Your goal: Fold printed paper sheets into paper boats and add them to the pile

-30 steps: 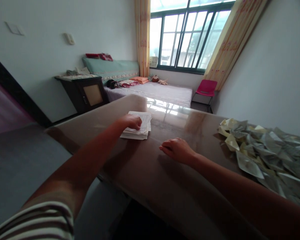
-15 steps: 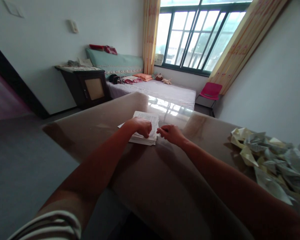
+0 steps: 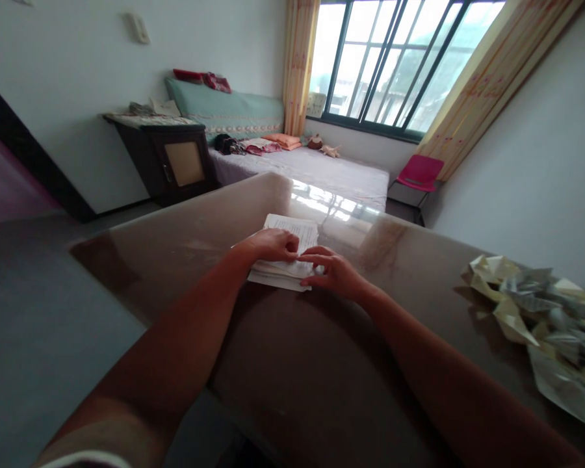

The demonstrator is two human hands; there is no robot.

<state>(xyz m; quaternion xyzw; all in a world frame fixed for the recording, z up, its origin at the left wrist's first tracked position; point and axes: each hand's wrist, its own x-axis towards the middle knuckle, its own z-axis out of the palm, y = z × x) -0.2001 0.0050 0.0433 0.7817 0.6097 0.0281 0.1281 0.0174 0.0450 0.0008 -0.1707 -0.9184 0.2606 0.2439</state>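
Observation:
A stack of printed paper sheets (image 3: 283, 283) lies on the glossy brown table, text showing on its upper pages. Over its middle rests my left hand (image 3: 275, 244), knuckles up and fingers curled in; what they hold, if anything, is hidden. My right hand (image 3: 329, 270) is at the stack's right side, fingers apart: the forefinger reaches across the top close to my left fingers, and the thumb lies by the near right corner. I see nothing held in it.
Several folded paper shapes (image 3: 546, 312) are heaped on the table (image 3: 185, 253) at the right. Beyond the table stand a bed (image 3: 341, 169), a dark cabinet (image 3: 151, 159) and a pink chair (image 3: 420, 173) under the window.
My right hand has moved left onto the stack's edge, and its fingers have spread from a closed pinch. My left hand stays over the sheets. The view has tipped slightly downward.

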